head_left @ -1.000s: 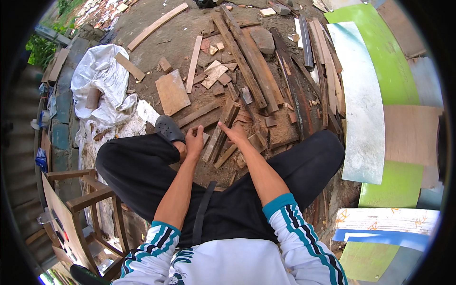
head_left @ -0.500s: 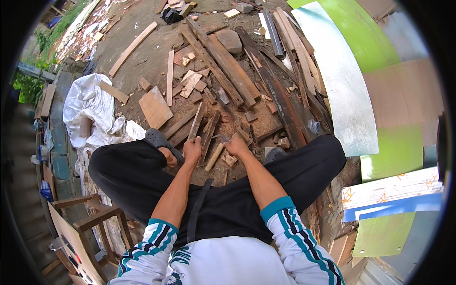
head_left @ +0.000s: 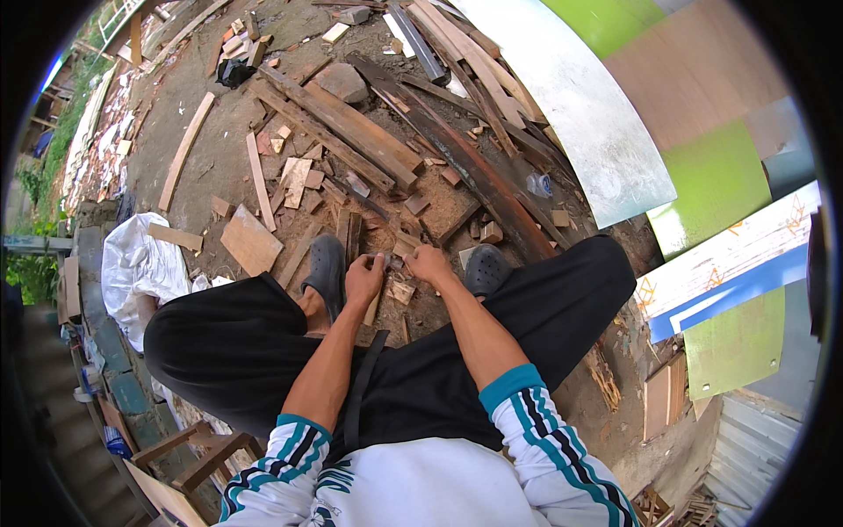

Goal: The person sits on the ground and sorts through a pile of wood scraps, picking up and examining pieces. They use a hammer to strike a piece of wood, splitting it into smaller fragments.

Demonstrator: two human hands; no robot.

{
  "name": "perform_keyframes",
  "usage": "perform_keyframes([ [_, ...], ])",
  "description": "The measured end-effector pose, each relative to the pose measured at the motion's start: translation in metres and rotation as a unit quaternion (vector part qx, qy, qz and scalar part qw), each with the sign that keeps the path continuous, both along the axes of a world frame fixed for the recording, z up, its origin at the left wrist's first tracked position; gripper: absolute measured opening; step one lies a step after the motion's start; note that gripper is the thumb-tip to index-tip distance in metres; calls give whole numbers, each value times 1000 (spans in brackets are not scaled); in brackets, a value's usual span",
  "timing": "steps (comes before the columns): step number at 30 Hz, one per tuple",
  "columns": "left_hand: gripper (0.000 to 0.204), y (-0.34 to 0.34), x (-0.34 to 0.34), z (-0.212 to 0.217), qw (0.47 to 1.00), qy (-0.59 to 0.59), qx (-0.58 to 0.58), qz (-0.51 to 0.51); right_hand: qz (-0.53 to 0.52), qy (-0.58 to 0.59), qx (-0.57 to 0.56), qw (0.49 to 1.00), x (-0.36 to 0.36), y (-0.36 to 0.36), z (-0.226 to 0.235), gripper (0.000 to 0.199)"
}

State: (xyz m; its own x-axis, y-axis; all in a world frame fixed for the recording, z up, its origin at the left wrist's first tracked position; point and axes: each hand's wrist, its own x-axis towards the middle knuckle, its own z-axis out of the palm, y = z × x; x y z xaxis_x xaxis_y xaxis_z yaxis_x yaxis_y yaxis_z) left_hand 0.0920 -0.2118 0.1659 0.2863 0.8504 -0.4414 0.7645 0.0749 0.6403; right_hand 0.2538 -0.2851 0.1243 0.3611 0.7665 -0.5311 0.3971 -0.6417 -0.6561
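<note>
I squat over a pile of wood scraps (head_left: 413, 206) on bare dirt. My left hand (head_left: 363, 279) is closed around a short wood strip (head_left: 373, 309) that points down toward me. My right hand (head_left: 430, 263) reaches left, and its fingertips pinch a small wood piece (head_left: 389, 262) right beside the left fingers. Both hands meet low between my dark clogs, the left clog (head_left: 327, 268) and the right clog (head_left: 485, 269). Whether the two hands hold one piece or two is hard to tell.
Long dark planks (head_left: 351, 127) and beams (head_left: 479, 171) lie ahead. A flat board (head_left: 251, 240) and a white sack (head_left: 136, 263) are at the left. A grey metal sheet (head_left: 571, 114) and green panels (head_left: 720, 180) are at the right. A wooden frame (head_left: 189, 448) stands at the lower left.
The left hand held a longer strip up over the pile; both hands have since dropped and come together near the ground. The view has shifted, so the pile sits higher.
</note>
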Motion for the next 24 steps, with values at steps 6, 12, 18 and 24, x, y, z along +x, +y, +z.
perform_keyframes([
  [6,46,-19,9,-25,998,-21,-62,-21,-53,43,-119,991,37,-18,-2,44],
  [12,46,-29,13,-50,992,-5,-84,-90,-159,-147,-191,957,137,-35,-31,62],
  [18,46,-9,32,-52,985,0,-167,-50,-173,-191,-265,929,197,-80,-52,101],
  [24,46,-5,50,-66,982,20,-183,-48,-93,-206,-249,942,215,-105,-96,95],
])
